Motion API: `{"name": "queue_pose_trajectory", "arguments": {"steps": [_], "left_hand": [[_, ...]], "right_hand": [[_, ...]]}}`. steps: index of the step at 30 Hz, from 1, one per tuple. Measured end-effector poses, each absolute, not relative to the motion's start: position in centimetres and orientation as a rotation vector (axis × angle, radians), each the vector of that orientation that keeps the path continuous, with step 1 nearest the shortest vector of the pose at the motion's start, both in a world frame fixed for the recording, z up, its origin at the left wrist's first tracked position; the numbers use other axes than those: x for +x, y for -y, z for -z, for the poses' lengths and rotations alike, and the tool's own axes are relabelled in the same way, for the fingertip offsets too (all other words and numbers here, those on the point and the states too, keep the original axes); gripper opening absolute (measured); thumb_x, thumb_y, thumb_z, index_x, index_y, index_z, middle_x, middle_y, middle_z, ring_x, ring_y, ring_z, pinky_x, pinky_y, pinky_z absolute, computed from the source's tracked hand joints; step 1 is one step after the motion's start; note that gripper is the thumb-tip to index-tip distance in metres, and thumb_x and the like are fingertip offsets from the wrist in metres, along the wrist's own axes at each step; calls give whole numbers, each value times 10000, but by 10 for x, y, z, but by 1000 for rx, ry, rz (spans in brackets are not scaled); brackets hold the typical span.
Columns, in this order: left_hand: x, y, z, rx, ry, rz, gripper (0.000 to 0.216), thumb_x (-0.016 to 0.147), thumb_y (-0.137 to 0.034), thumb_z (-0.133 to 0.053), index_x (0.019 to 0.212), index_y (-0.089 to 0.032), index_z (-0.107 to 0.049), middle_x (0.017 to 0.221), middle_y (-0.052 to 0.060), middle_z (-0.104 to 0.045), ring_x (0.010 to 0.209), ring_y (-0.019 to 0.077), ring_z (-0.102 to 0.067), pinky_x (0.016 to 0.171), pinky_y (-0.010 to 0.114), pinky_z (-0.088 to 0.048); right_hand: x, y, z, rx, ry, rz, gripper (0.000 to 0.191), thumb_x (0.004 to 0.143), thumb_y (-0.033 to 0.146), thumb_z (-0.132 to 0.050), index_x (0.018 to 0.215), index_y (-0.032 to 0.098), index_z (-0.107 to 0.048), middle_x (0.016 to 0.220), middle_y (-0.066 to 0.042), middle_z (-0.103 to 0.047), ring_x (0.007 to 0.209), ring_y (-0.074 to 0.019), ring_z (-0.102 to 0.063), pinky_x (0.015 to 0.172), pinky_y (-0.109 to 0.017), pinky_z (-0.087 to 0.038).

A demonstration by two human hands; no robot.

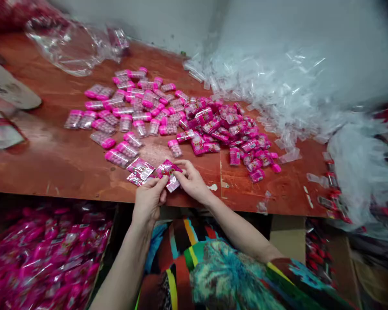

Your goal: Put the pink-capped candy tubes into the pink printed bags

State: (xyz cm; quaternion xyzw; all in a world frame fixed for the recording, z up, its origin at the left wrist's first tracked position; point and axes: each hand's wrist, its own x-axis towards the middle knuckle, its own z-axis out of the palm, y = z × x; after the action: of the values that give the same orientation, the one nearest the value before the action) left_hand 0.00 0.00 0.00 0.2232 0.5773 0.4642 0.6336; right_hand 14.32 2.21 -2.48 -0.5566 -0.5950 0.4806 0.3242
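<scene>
Near the table's front edge, a shiny pink printed sleeve (167,168) is pinched between both hands. My left hand (149,198) grips its left side with thumb and fingers. My right hand (191,181) holds its right side, thumb on top. Flat pink sleeves (140,168) lie on the wood just left of the fingers. Beyond them are many small clear bottles (126,122) with pink caps and pale pink beads inside. To the right sits a heap of pink wrapped bottles (210,127).
Clear plastic sleeves (278,90) are piled along the wall on the red-brown table (51,168). A clear bag (71,51) lies at back left. Below the front edge, a box holds many pink packages (48,258). A white plastic bag (355,163) stands at right.
</scene>
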Motion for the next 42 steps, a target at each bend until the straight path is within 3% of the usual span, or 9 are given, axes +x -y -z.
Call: {"name": "queue_pose_trajectory", "arguments": {"steps": [5,9,12,17,20,25,36,39,42], "left_hand": [[-5,5,3,598,-1451,-1109,483,628,-520,-941,505,-193,-607,365,-42,-431,357,44,-289,399,208,-126],[-15,9,4,510,-1452,-1146,508,590,-525,-982,525,-192,-604,380,-49,-440,356,45,-313,385,198,-153],[-16,9,3,449,-1394,-1160,508,557,-515,-1012,557,-184,-626,401,-53,-459,360,44,-338,376,188,-170],[-3,5,0,406,-1328,-1151,499,584,-475,-1018,582,-191,-608,417,-61,-479,355,48,-369,371,186,-201],[0,4,-3,415,-1276,-1094,496,604,-479,-1009,601,-183,-612,417,-60,-473,364,46,-364,376,186,-207],[-6,6,-6,435,-1199,-970,526,543,-486,-1024,614,-174,-607,419,-67,-456,388,43,-349,395,183,-229],[-20,-1,-15,388,-1186,-1007,447,658,-468,-963,592,-179,-630,409,-59,-405,389,56,-311,402,212,-219],[-28,-1,-17,361,-1207,-1097,476,650,-416,-983,550,-181,-582,424,-52,-417,410,53,-333,405,203,-231],[-28,-3,-20,294,-1212,-1193,417,619,-345,-1005,600,-166,-629,467,-62,-450,421,42,-337,396,185,-228]], "right_hand": [[149,-22,2,-1892,1992,-913,498,1114,271,-446,1602,180,-480,1049,-124,-801,931,-277,-774,889,-393,-568],[159,-23,-15,-2159,2173,-746,483,1143,409,-470,1584,226,-543,1111,-160,-809,1051,-352,-773,939,-470,-563],[163,-18,-12,-1946,1939,-783,470,1127,435,-526,1547,227,-564,1189,-136,-776,1064,-305,-744,947,-429,-552],[148,-10,15,-1244,1437,-1363,401,1002,355,-646,1367,207,-573,858,29,-618,727,-155,-626,718,-273,-508],[139,-12,25,-1140,1312,-1372,325,970,278,-626,1285,223,-569,801,61,-566,699,-133,-593,698,-250,-473],[141,-14,19,-1127,1433,-1321,248,998,254,-583,1243,219,-583,837,35,-647,749,-150,-643,734,-272,-498],[150,-47,7,-1125,1984,-1075,251,1091,250,-498,1255,196,-680,1046,-59,-780,907,-199,-735,850,-309,-541],[159,-75,-3,-1360,2086,-888,274,1123,230,-464,1269,187,-692,1104,-83,-793,1014,-220,-748,917,-316,-536],[157,-100,-10,-1757,2100,-640,303,1150,312,-468,1325,173,-672,1213,-133,-779,1128,-275,-733,988,-367,-533]]}}
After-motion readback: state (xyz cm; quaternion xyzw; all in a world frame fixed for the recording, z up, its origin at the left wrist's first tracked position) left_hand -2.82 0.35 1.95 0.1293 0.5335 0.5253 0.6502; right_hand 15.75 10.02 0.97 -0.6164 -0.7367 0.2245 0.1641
